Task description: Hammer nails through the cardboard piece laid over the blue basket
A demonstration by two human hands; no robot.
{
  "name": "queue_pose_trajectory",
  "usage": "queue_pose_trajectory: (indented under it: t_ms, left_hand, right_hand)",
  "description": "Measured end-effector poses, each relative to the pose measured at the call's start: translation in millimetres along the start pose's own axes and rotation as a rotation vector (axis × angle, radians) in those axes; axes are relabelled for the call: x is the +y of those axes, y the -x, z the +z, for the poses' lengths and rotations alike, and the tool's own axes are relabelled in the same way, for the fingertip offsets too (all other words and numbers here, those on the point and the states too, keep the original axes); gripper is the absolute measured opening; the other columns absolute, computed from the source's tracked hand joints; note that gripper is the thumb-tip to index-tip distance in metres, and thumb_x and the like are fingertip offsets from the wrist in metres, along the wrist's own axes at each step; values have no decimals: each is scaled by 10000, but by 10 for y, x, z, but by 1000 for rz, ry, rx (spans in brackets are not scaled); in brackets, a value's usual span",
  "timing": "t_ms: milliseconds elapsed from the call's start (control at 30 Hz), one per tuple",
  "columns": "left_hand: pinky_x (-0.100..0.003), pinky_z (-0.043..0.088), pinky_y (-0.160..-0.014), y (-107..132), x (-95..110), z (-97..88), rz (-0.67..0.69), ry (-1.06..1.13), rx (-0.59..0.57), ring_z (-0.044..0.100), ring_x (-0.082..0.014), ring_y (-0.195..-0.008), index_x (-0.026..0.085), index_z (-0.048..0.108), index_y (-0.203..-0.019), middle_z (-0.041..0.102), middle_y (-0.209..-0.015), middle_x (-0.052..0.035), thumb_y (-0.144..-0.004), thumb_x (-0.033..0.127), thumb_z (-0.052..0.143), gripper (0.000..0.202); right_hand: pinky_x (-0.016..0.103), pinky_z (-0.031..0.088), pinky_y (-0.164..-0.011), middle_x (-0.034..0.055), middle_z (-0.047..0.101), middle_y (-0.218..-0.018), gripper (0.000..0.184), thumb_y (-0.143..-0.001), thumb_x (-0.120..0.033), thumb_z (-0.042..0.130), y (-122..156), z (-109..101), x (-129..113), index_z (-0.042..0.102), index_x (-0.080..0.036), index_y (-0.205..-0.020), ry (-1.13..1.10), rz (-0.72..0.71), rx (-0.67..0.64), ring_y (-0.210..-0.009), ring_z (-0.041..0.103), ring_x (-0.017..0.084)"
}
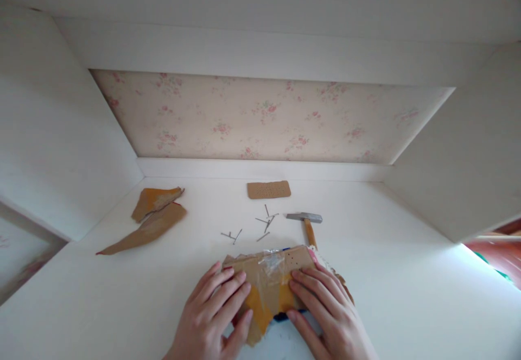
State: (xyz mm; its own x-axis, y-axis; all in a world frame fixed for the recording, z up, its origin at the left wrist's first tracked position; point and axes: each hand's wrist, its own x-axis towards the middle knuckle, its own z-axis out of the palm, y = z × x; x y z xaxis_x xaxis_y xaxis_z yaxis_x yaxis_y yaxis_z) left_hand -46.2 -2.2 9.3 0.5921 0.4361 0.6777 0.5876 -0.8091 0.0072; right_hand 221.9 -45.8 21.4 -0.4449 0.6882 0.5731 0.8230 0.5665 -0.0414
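A torn, layered piece of cardboard (pixel 264 286), brown with orange patches and clear tape, lies low in the middle of the head view. Small dark holes dot its upper right part. My left hand (pixel 215 311) holds its left side, fingers on top and thumb toward the near edge. On the other side my right hand (pixel 325 308) grips it likewise, its thumb by the near edge. What lies under the cardboard is mostly hidden. Just beyond it rests a hammer (pixel 310 224) with a wooden handle, whose lower end is covered. Several loose nails (pixel 266 221) lie nearby.
A small brown cardboard strip (pixel 269 190) with rows of holes lies at the back of the white surface (pixel 407 284). Torn cardboard scraps (pixel 157 219) are at the left. White panels enclose the back and sides, with floral wallpaper (pixel 268 115) behind.
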Motion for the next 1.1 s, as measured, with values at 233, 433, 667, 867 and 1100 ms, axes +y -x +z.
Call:
queue_pose_trajectory:
  t_ms: [233, 433, 667, 867, 1100]
  left_hand:
    - [-403, 362, -1163, -114, 106, -27, 40, -5, -34, 620, -220, -1183, 165, 717, -1154, 719, -1255, -44, -823, 177, 600, 351]
    - [-385, 379, -1121, -172, 135, -33, -12, 7, -1, 621, -216, -1130, 234, 737, -1109, 735, -1183, -28, -869, 268, 604, 277]
    - [-517, 335, -1129, -39, 235, 157, -107, 27, 48, 587, -279, -1148, 290, 729, -1144, 697, -1191, -57, -817, 497, 695, 389]
    - [-465, 396, -1117, -18, 116, 28, 16, 24, -32, 574, -237, -1218, 240, 702, -1206, 689, -1255, -60, -821, 85, 508, 458]
    - [-422, 296, -1216, -80, 167, 4, 161, 16, 88, 641, -184, -1130, 223, 744, -1068, 755, -1128, -17, -912, 102, 501, 313]
  right_hand:
    - [498, 630, -873, 111, 784, -1118, 334, -885, -307, 694, -36, -45, -36, 657, -135, -1169, 14, -1, -41, -1053, 695, 304]
    - [513, 655, -852, 125, 791, -1100, 319, -894, -292, 675, -50, -51, -36, 664, -119, -1162, 38, -26, -37, -1041, 708, 315]
    - [514, 660, -852, 128, 785, -1115, 306, -916, -312, 643, -39, -53, -49, 659, -127, -1159, 62, -30, -51, -1061, 710, 313]
    - [661, 606, -884, 125, 713, -1288, 439, -918, -399, 635, 47, -40, 26, 608, -171, -1292, 151, -19, -88, -1242, 614, 368]
    - [572, 620, -919, 106, 675, -1360, 456, -930, -407, 599, 99, -154, 133, 609, -172, -1320, 123, -29, -96, -1295, 582, 331]
